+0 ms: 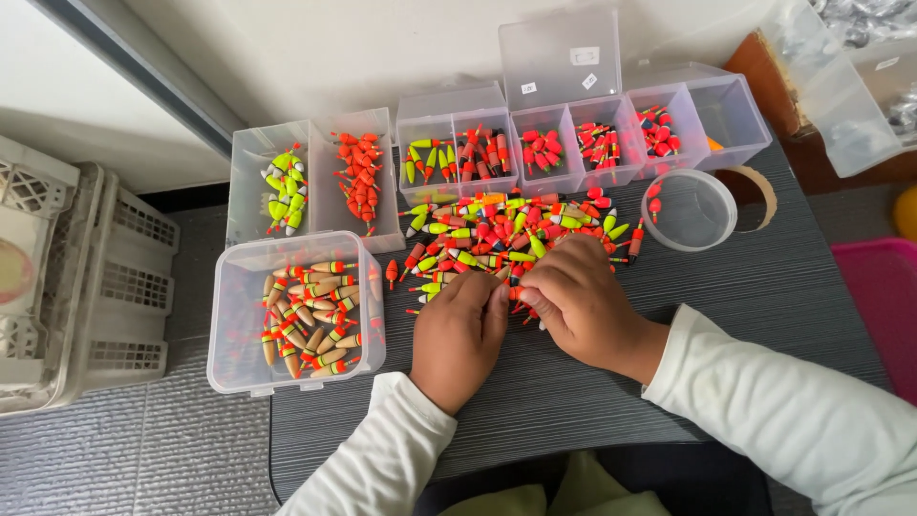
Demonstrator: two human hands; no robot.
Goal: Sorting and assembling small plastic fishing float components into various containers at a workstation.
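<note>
Nearest, left hand (459,334) and right hand (579,304) meeting, fingers curled, pinching at small floats in the loose pile of floats (506,239) mid-counter (764,287), exact grip hidden; clear boxes (315,177) behind partly filled, much of the pile seemingly left unsorted.

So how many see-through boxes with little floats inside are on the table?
4. A big tub sits by the left hand. A two-part box, another two-part box and a lidded four-part box line the back. The round cup isn't counted.
</note>
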